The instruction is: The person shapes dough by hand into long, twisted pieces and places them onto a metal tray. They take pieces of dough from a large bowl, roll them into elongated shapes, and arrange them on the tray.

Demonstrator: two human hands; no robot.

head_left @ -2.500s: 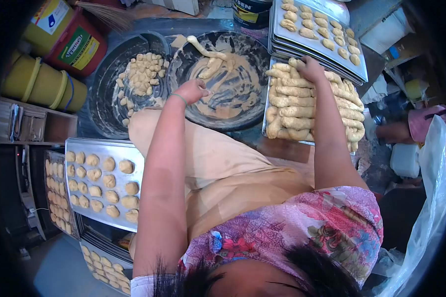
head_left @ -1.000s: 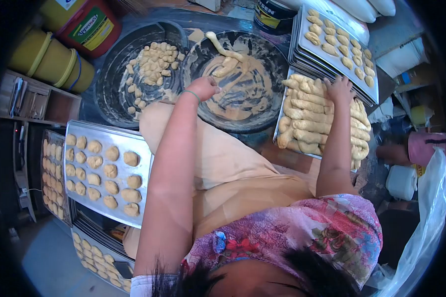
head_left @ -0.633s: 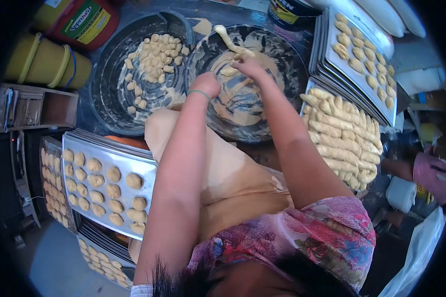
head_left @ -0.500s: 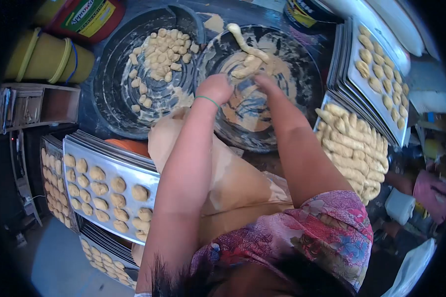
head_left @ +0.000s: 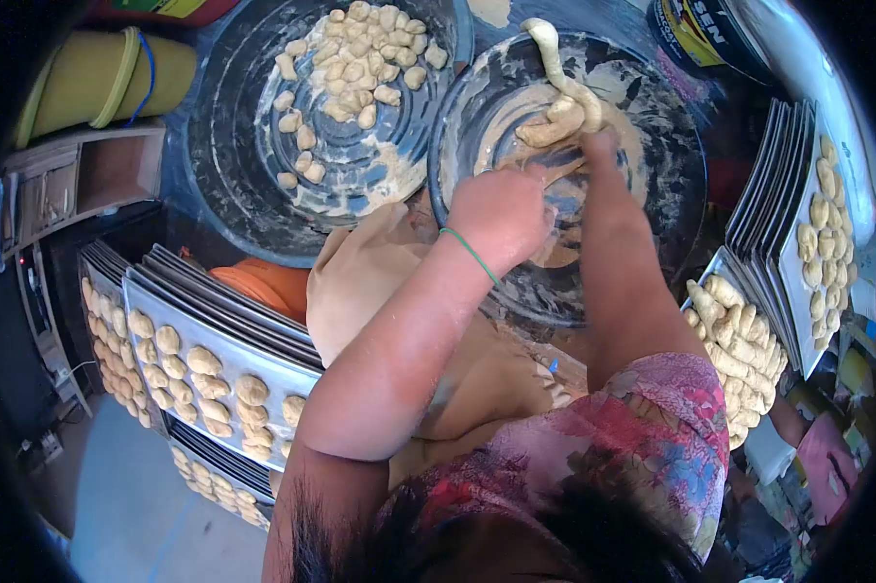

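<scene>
A long, bent dough rope (head_left: 560, 76) lies in the floured right-hand black basin (head_left: 689, 209), its upper end near the far rim. A folded piece of dough (head_left: 545, 129) lies beside its lower end. My right hand (head_left: 599, 150) is at the lower end of the rope; its fingers are too hidden and blurred to tell their grip. Just left of it and nearer to me, my left hand (head_left: 504, 216), with a green band at the wrist, is closed over the basin. What it holds, if anything, cannot be made out.
Many small dough pieces (head_left: 360, 63) lie in the left black basin (head_left: 210, 146). Stacked trays with dough balls stand left (head_left: 229, 394) and right (head_left: 815, 253). More dough ropes (head_left: 739, 340) are piled at right. A yellow-green bucket (head_left: 117, 78) stands far left; another person's pink garment (head_left: 828, 466) shows at right.
The view has shifted, so the basins sit higher and further right. My left hand has come nearer to me relative to the dough. My right hand is still by the rope's lower end.
</scene>
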